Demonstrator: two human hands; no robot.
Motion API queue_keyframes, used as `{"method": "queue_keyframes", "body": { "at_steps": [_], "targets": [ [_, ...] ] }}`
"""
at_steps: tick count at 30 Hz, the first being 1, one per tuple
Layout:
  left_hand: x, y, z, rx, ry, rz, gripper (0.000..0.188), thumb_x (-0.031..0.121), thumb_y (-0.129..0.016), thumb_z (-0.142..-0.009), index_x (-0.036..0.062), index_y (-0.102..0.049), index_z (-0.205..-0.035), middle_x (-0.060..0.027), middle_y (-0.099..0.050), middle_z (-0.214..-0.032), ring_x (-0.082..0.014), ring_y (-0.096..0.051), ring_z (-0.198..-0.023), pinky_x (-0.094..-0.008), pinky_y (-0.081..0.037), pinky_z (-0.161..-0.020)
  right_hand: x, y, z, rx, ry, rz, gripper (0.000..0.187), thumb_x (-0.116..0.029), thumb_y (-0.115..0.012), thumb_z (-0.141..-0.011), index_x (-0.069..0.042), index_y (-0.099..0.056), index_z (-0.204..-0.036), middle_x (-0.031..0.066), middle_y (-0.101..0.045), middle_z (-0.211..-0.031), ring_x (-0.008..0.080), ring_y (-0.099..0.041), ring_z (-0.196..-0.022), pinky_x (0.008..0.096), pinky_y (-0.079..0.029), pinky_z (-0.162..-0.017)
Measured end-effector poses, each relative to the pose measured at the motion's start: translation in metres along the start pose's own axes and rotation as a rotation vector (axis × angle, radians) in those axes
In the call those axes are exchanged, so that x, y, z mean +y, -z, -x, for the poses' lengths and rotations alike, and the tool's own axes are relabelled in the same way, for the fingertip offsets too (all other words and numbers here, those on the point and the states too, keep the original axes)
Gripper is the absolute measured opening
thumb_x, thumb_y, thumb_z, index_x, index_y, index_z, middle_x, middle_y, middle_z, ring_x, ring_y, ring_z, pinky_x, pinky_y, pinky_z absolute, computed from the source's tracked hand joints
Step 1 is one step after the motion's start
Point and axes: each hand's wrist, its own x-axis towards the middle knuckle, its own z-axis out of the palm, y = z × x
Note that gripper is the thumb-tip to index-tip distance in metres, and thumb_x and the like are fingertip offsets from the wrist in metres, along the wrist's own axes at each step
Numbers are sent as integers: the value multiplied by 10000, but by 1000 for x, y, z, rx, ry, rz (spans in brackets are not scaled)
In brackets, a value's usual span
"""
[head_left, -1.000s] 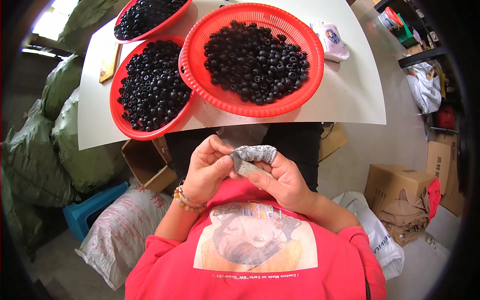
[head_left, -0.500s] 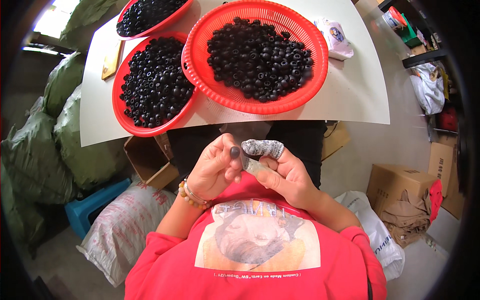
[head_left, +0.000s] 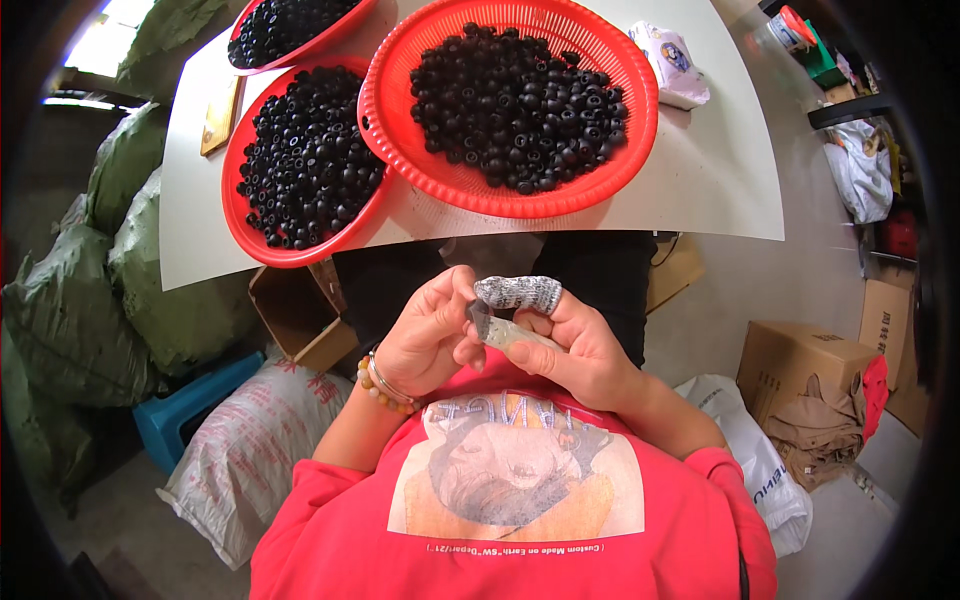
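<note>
My left hand [head_left: 432, 328] pinches a small round black piece [head_left: 473, 309] between thumb and fingers, above my lap. It looks like the black pieces in the bowls. My right hand [head_left: 580, 355] is closed round the pale, wrapped-looking handle of a short knife [head_left: 508, 333]. The knife's thin grey blade points left and meets the black piece. A grey knitted finger cover [head_left: 520, 292] sits on my right index finger, bent over the blade. Fingertips partly hide the black piece.
On the white table [head_left: 690, 190] ahead, a red colander [head_left: 600, 195] and a red bowl [head_left: 235, 215] hold many black pieces, with another red bowl [head_left: 350, 22] behind. A tissue pack [head_left: 668, 65] lies right. Green sacks [head_left: 175, 290] stand left, a cardboard box [head_left: 800, 360] right.
The knife has moved left, and its blade now reaches the black piece, which was apart from it before. My left hand has barely moved.
</note>
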Motion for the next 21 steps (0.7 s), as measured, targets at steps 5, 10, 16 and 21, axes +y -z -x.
{"method": "queue_keyframes", "body": {
  "at_steps": [5, 10, 16, 21],
  "targets": [
    [0, 2, 1, -10, 15, 17, 147, 185, -503, -836, 64, -429, -876, -49, -540, -694, -83, -488, -490, -250, -505, -499, 0, 0, 0, -4, 6, -13, 333, -30, -441, -849, 20, -343, -1163, 103, -494, -1049, 146, -490, -973, 278, -382, -848],
    [0, 1, 1, 31, -3, -41, 131, 176, -500, -839, 65, -435, -862, -53, -528, -675, -78, -487, -488, -238, -500, -490, 4, 1, 0, 4, 0, -40, 322, -26, -434, -851, 23, -349, -1158, 103, -494, -1047, 146, -493, -968, 273, -385, -845],
    [-1, 2, 0, 60, -44, -37, 114, 144, -515, -829, 63, -439, -856, -50, -516, -663, -69, -471, -482, -235, -501, -491, 10, -1, -2, 49, 34, -16, 305, -33, -425, -858, 24, -360, -1151, 103, -503, -1028, 148, -505, -943, 271, -393, -833],
    [-2, 7, 0, 10, -24, -23, 121, 144, -521, -825, 62, -434, -847, -46, -506, -662, -64, -450, -479, -223, -493, -488, 17, 1, -5, 51, 67, -41, 292, -45, -415, -865, 27, -372, -1145, 107, -521, -996, 168, -512, -942, 290, -400, -836]
  ]
}}
